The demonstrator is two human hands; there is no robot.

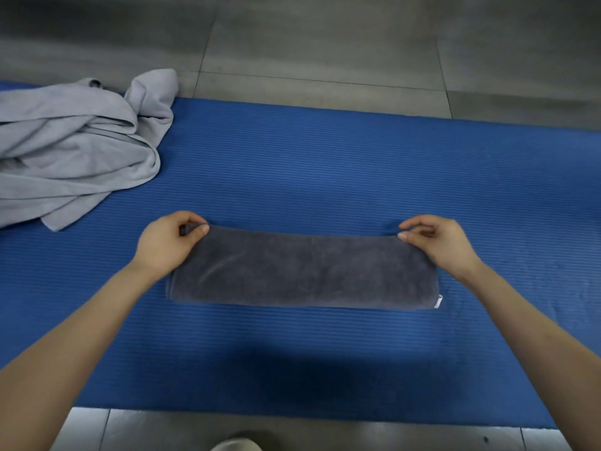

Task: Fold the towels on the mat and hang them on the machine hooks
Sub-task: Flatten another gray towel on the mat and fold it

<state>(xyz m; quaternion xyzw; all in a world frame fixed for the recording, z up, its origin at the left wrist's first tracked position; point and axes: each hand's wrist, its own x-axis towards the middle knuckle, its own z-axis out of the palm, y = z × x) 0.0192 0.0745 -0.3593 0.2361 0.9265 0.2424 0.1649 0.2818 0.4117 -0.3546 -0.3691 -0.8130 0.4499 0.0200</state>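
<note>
Grey stone floor tiles (325, 60) carry a ribbed blue foam mat (325, 164) that runs across the whole head view. On it, a dark grey plush towel (302, 268) lies flat as a long narrow band, already folded lengthwise, with a small white label (438, 301) at its near right end.

The left hand (166, 245) pinches the band's far left corner between thumb and forefinger, its fingers (201, 227) closed narrowly on the cloth. The right hand (442, 245) does the same at the far right corner, fingers (406, 236) nipped on the edge. Beyond and left of the left fingers, well apart from them, a light grey towel (71, 148) sits crumpled, hanging partly off the mat's far edge.

So one towel looks partway folded, probably needing a crosswise fold or two. The crumpled one appears untouched. No machine or hooks show here, so all the hanging seems left to do.
</note>
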